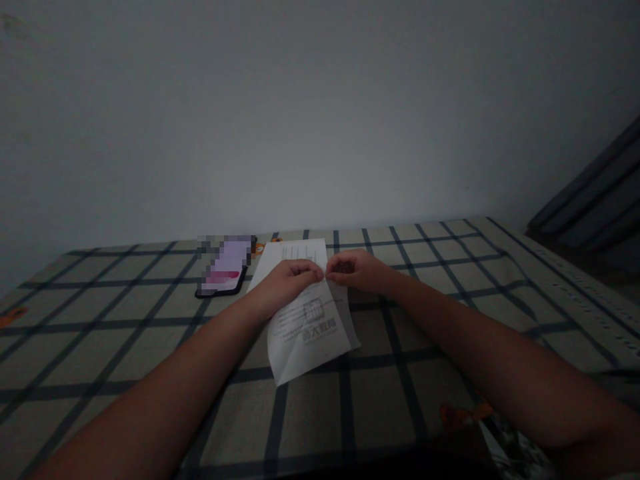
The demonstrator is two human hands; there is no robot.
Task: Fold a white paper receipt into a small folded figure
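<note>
A sheet of white printed paper (313, 333) hangs creased between my hands, its lower part tilted toward me. My left hand (290, 280) grips its left side, thumb and fingers pinched near the middle. Close beside it, my right hand (355, 270) pinches the paper with curled fingers, the two sets of fingertips almost touching. Grey printing and a square logo show on the near part. Behind my left hand more white printed paper (270, 257) lies flat; whether it belongs to the same sheet I cannot tell.
A phone (227, 270) with a lit, partly pixelated screen lies left of the paper. Everything rests on a checked cloth (125, 313) that reaches a pale wall (320, 120). At the right edge stands a dark slatted object (595, 180). Something patterned (515, 443) lies under my right forearm.
</note>
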